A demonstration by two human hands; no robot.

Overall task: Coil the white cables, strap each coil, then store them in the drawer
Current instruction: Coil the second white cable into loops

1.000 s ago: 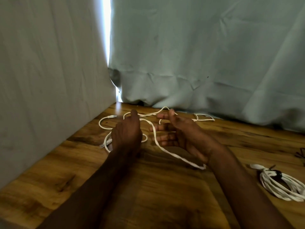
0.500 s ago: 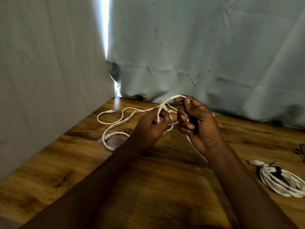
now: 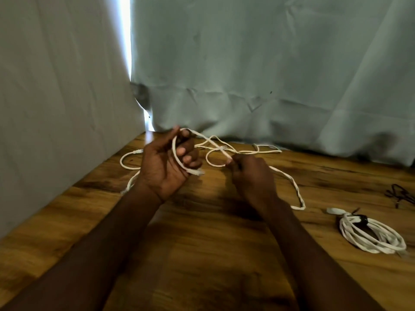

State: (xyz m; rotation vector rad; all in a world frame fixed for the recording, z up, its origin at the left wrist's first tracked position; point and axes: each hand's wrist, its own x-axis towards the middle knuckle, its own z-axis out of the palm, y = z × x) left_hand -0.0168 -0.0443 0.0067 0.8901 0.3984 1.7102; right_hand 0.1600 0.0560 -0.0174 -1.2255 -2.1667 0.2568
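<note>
The left hand [image 3: 167, 167] grips the cable's [image 3: 289, 182] first loop; the right hand [image 3: 251, 176] pinches slack trailing toward 4 o'clock.

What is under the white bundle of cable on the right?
The strapped white coil lies straight on the wooden table. Only bare wood shows around it; whatever sits directly beneath its loops is covered.
</note>
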